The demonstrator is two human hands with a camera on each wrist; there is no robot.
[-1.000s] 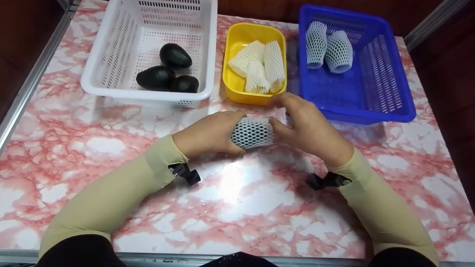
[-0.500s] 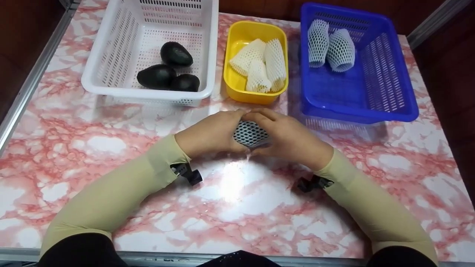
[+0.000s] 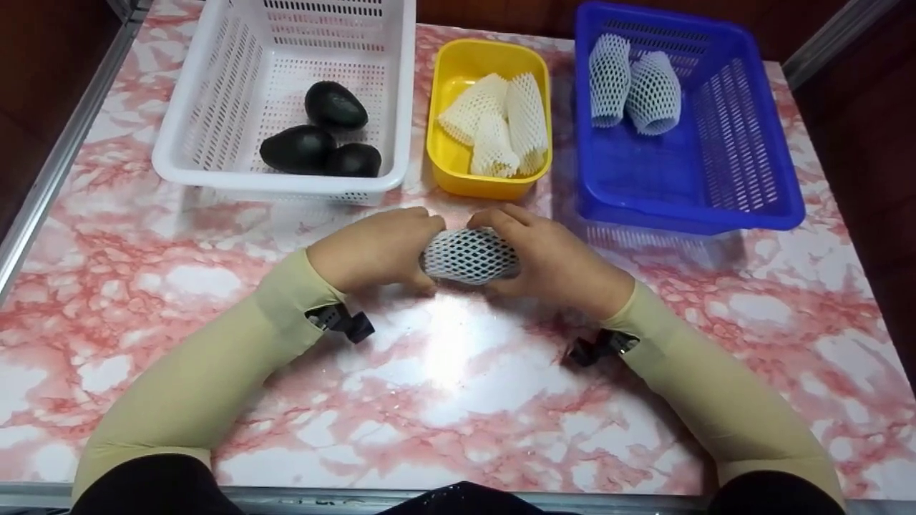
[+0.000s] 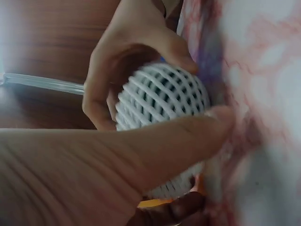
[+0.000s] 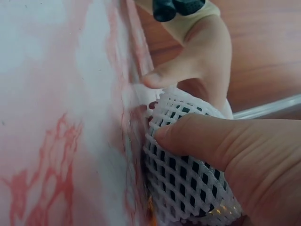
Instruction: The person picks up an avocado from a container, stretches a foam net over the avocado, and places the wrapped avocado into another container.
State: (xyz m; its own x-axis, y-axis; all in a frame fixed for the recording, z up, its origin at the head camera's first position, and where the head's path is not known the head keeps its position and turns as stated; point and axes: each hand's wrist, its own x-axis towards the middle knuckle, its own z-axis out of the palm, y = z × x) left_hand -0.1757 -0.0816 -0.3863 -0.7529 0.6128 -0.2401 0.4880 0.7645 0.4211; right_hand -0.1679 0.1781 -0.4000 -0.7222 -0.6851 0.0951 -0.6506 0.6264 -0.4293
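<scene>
Between both hands, low over the table, is an avocado in a white foam net sleeve (image 3: 471,256); dark skin shows through the mesh. My right hand (image 3: 565,261) grips its right end, with the thumb (image 5: 188,134) lying across the netting. Around the left end curve the fingers and thumb of my left hand (image 3: 376,247). From the right wrist, the left thumb (image 5: 171,73) appears slightly apart from the sleeve's end. Some fingertips of both hands are hidden behind the sleeve.
Three bare avocados (image 3: 335,106) lie in a white basket (image 3: 283,182) at the back left. A yellow bin (image 3: 486,187) holds several loose foam nets (image 3: 528,118). Two netted pieces (image 3: 653,93) lie in the blue basket (image 3: 687,214). The table (image 3: 458,422) has a marbled top.
My right hand came in from the right and took hold of the sleeve's right end. Afterwards my left hand shifted left, and more of the netted avocado shows between the hands.
</scene>
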